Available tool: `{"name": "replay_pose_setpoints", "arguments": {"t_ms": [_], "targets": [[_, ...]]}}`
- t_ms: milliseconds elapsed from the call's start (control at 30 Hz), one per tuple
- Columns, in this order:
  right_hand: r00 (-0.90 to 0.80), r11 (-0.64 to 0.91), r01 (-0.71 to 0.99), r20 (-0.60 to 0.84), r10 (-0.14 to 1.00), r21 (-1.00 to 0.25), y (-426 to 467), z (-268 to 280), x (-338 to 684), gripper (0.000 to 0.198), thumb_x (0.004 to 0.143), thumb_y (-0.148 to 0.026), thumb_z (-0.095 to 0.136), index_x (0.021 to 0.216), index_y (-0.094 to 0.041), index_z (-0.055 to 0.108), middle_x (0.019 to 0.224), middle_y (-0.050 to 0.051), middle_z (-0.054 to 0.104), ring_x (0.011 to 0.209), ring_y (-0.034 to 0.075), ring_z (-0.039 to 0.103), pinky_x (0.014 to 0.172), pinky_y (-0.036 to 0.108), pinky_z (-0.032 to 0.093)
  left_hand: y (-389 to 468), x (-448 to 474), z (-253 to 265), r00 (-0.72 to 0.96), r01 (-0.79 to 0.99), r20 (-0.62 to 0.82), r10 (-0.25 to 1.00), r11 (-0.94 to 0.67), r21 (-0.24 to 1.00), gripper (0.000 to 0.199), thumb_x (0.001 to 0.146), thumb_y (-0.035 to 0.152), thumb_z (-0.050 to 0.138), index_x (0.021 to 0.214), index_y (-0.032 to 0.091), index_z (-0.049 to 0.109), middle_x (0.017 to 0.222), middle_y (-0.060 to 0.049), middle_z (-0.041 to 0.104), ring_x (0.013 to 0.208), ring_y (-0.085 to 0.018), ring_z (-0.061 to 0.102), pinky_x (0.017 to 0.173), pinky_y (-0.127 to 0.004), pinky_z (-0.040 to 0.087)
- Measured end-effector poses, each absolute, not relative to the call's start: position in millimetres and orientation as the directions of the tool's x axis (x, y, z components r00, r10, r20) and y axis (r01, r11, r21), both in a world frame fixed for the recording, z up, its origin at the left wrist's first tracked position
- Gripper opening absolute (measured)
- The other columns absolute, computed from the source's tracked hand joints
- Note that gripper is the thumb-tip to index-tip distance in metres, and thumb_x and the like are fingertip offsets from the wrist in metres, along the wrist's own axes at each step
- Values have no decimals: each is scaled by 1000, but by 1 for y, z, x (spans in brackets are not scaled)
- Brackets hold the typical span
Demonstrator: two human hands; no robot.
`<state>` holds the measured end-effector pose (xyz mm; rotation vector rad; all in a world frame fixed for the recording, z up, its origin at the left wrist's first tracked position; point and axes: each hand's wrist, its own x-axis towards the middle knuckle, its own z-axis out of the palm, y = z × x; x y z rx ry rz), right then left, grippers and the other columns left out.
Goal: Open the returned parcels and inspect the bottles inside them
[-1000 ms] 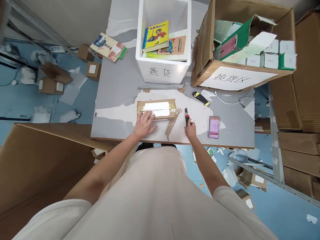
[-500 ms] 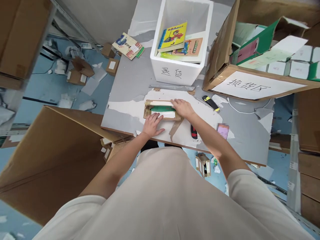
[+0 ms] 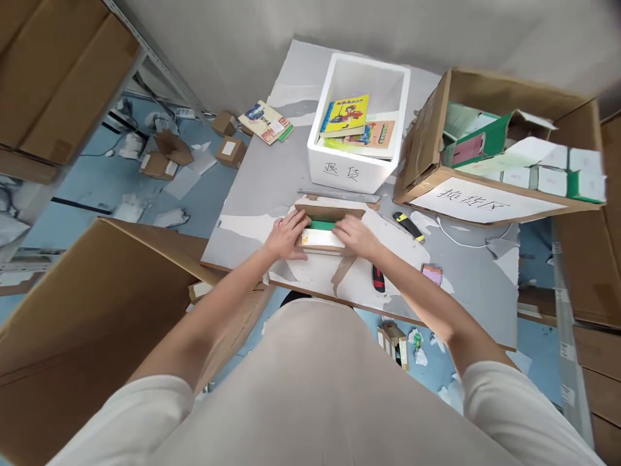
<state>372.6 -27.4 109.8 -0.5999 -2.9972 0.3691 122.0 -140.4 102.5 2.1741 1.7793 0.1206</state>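
Note:
A small cardboard box (image 3: 334,212) lies unfolded at the top on the table before me, its far flap standing up. Inside it shows a green and white box (image 3: 323,238). My left hand (image 3: 287,235) grips the cardboard box's left end, thumb at the near side and fingers over the top. At the right end my right hand (image 3: 356,236) has its fingers curled over the edge; its fingertips are partly hidden. A red and black utility knife (image 3: 378,278) rests just below my right wrist. Further right lies a yellow and black utility knife (image 3: 409,226).
Behind the small box stand a white foam bin (image 3: 359,175) holding books and a large carton (image 3: 429,184) of green and white boxes. Books (image 3: 264,122) lie at the table's left edge. A big open carton (image 3: 97,310) stands left of the table. A phone-like item (image 3: 431,273) lies right.
The cardboard box's far flap has risen, exposing more of the green and white box. My left hand has moved from the near side to the left end. The view has tilted up.

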Motion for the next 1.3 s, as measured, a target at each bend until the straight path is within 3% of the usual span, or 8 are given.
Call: {"name": "replay_pose_setpoints", "arguments": {"t_ms": [233,467,567,667,800,967,1100,1300], "targets": [[-813,818,572,-164,558,-54,-88,116,370,37,92,-10,38,124,-15,58,107,16,62,98,26,55,92,40,38,-122,64,72,367,850,-126,922,-278,448,113,63,51,75,152,7,21,150,-26,38,144,-36,32,112,-45,33],[-798,777,591,-14,603,-218,-151,82,390,49,87,-9,38,133,-12,56,134,20,54,128,32,45,104,52,36,-126,62,85,372,892,-245,895,-272,360,102,70,41,66,153,10,16,152,-20,38,144,-32,32,108,-42,38],[-758,699,644,-141,636,-311,-127,100,385,51,84,-5,37,127,-15,62,127,15,61,119,24,55,101,41,44,-125,70,114,284,942,-319,904,-202,267,81,74,37,60,148,13,35,148,-18,45,137,-34,42,102,-44,41],[-675,675,718,-408,614,-172,-84,127,365,44,88,-7,39,119,-19,67,115,11,68,107,20,62,88,29,48,-119,101,140,94,984,-299,950,-43,172,42,88,39,44,115,15,67,116,-17,67,111,-33,62,93,-47,44],[-593,678,735,-520,615,-35,-52,141,326,23,83,-19,60,101,-17,74,106,15,71,96,27,66,76,33,49,-96,155,151,370,925,-388,844,-297,235,29,87,35,52,101,21,73,109,-12,71,106,-28,64,88,-36,44],[-519,633,769,-491,700,91,-63,144,319,29,86,-13,49,102,-10,74,112,23,67,103,33,62,78,40,48,-85,169,142,346,938,-452,822,-317,141,25,70,24,69,93,16,75,99,-18,73,101,-34,63,99,-49,30],[-528,614,782,-411,743,106,-77,151,353,38,90,-8,36,107,-9,69,118,22,62,109,30,56,81,37,47,-107,142,139,236,964,-339,911,-263,-35,42,79,36,61,113,14,71,120,-21,66,122,-41,47,108,-55,12],[-527,539,842,-236,816,-17,-90,126,404,55,93,-36,47,141,-10,46,148,17,44,123,31,47,99,41,40,-132,109,123,191,982,-301,934,-178,68,133,57,84,58,154,6,14,160,-25,14,141,-46,14,112,-60,1]]}}
